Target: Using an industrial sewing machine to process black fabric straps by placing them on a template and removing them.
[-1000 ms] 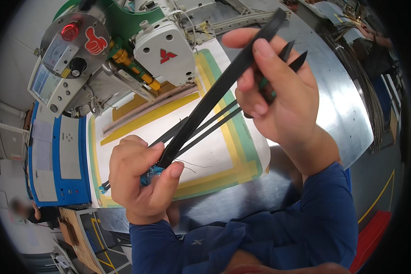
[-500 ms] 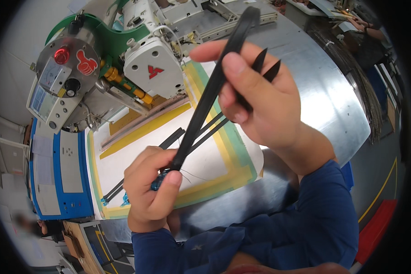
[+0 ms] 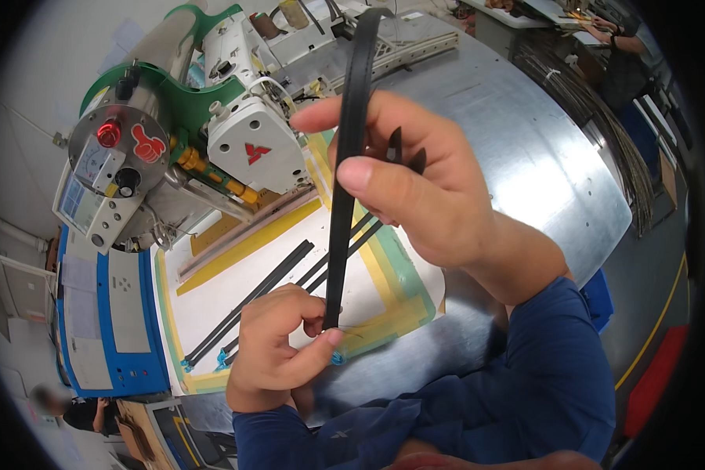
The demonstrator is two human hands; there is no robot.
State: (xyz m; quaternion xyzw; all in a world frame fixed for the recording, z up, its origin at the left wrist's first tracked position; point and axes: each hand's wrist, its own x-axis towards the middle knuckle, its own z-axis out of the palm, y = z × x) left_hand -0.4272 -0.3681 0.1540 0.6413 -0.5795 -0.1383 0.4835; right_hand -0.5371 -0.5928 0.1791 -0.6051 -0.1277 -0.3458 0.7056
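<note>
1. Head view, the strap: a black strap (image 3: 347, 141) stood nearly upright in the air, over the near part of a white sheet (image 3: 227, 294) edged with yellow and green tape on the metal table (image 3: 525, 157).
2. Head view, the right hand (image 3: 403, 176): its grip was closed on the strap partway up, between thumb and fingers. Dark pointed blades (image 3: 395, 146), apparently of small scissors, stuck out behind the thumb.
3. Head view, the left hand (image 3: 282, 352): its grip was closed at the strap's lower end, with a small blue piece (image 3: 338, 358) just below the thumb.
4. Head view, progress: a seam seemed to run along the strap, so the sewing there looked done. A thin thread (image 3: 351, 328) trailed loose by the lower end, apparently uncut.
5. Head view, the remainder: other black straps (image 3: 251, 302) lay on the sheet, with blue ends; whether they were finished could not be told.
</note>
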